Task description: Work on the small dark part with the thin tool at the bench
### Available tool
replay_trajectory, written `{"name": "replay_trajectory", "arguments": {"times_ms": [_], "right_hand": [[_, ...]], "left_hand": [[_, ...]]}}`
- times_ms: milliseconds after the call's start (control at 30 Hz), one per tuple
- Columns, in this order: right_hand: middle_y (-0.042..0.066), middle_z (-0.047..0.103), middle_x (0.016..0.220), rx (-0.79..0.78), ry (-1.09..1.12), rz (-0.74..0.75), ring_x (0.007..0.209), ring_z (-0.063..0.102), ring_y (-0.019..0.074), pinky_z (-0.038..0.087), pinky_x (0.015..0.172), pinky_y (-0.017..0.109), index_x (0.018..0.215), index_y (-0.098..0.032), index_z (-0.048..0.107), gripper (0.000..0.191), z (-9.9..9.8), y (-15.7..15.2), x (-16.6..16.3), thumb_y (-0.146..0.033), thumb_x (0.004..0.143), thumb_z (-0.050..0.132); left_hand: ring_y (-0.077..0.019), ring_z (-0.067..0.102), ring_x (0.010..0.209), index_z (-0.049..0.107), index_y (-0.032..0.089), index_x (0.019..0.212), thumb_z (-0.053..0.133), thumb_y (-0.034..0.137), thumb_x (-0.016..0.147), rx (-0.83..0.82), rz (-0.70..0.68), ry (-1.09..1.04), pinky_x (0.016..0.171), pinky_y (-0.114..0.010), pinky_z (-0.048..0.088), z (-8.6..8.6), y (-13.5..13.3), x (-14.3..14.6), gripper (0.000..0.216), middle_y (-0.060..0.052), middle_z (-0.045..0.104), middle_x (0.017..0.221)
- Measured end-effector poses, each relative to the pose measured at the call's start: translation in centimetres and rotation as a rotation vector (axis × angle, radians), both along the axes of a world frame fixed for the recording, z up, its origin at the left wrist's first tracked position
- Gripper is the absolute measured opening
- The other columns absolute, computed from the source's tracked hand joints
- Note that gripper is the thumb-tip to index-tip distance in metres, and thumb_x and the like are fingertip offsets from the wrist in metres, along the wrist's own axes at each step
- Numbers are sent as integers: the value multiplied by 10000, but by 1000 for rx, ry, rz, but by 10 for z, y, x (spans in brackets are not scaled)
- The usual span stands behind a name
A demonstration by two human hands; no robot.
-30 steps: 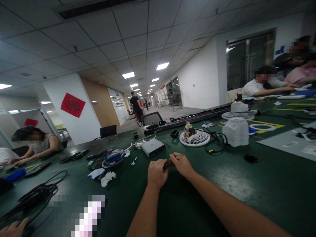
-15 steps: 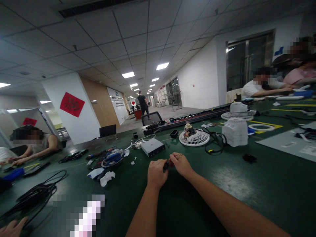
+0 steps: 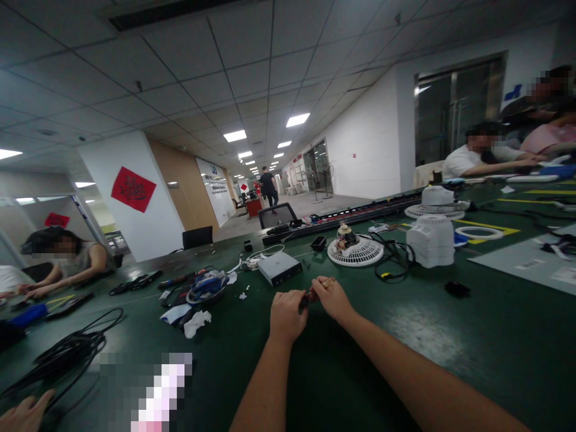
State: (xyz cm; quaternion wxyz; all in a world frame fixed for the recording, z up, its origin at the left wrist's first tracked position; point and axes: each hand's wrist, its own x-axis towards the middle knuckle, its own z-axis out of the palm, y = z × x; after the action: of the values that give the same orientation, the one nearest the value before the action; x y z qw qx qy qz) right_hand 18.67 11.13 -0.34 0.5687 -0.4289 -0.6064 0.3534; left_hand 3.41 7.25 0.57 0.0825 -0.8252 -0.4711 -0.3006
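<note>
My left hand point(image 3: 288, 315) is closed around a small dark object point(image 3: 304, 302), mostly hidden by the fingers. Against it, my right hand point(image 3: 330, 295) pinches the other end, where a bit of reddish colour shows between the fingertips; its kind is too small to make out. Both hands are held close together above the green table point(image 3: 252, 354). Just beyond them lies a grey metal drive-like box point(image 3: 279, 268) with a black front. Behind and to the right, a white fan grille with an exposed motor point(image 3: 347, 240) rests on the table.
A white plastic housing point(image 3: 431, 241) and black cable stand at right, near a small black piece point(image 3: 457, 288). On the left lie a bowl with blue cloth point(image 3: 207, 286), crumpled white paper point(image 3: 197, 324) and coiled black cable point(image 3: 67, 351). Another person's hand point(image 3: 27, 414) shows bottom left.
My hands stay together in nearly the same place. A reddish part now shows between the right fingertips. In the background, the walking person has moved slightly right.
</note>
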Motion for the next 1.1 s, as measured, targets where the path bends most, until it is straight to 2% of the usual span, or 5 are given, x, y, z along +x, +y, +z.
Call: {"name": "replay_trajectory", "arguments": {"times_ms": [133, 300, 567, 967, 1100], "right_hand": [[5, 620, 515, -154, 250, 120, 541, 653, 204, 566, 554, 330, 612, -199, 549, 250, -1, 1, -2, -415, 737, 545], [17, 639, 532, -184, 362, 163, 576, 675, 223, 582, 596, 360, 622, -204, 543, 251, -1, 2, -3, -431, 722, 582], [6, 630, 526, -98, 72, 24, 519, 642, 178, 538, 540, 284, 595, -193, 551, 235, -6, 7, 4, -348, 762, 493], [9, 628, 568, 7, 49, 105, 573, 628, 176, 522, 586, 281, 596, -190, 565, 308, -1, -4, -1, -411, 802, 506], [6, 621, 571, 20, 3, 37, 572, 618, 165, 503, 583, 261, 608, -192, 561, 317, -1, -2, -1, -409, 823, 475]], "left_hand": [[-213, 612, 980, 624, 211, 1118, 597, 133, 760, -4, 8, 0, 861, -378, 421, 0, 0, -1, 368, -55, 681, 1097], [-219, 606, 1025, 623, 201, 1136, 580, 159, 786, -4, 30, -29, 888, -385, 422, -2, 3, -2, 355, -71, 677, 1129], [-219, 611, 990, 625, 212, 1127, 581, 145, 773, -9, 12, 14, 866, -381, 420, -3, 1, 0, 363, -60, 680, 1113], [-220, 606, 1011, 609, 205, 1142, 580, 132, 772, 15, 13, -2, 869, -378, 410, -2, 2, -1, 378, -64, 671, 1132], [-215, 607, 1004, 605, 204, 1147, 574, 138, 783, 21, 2, 11, 862, -372, 412, -3, 2, -1, 371, -61, 672, 1132]]}}
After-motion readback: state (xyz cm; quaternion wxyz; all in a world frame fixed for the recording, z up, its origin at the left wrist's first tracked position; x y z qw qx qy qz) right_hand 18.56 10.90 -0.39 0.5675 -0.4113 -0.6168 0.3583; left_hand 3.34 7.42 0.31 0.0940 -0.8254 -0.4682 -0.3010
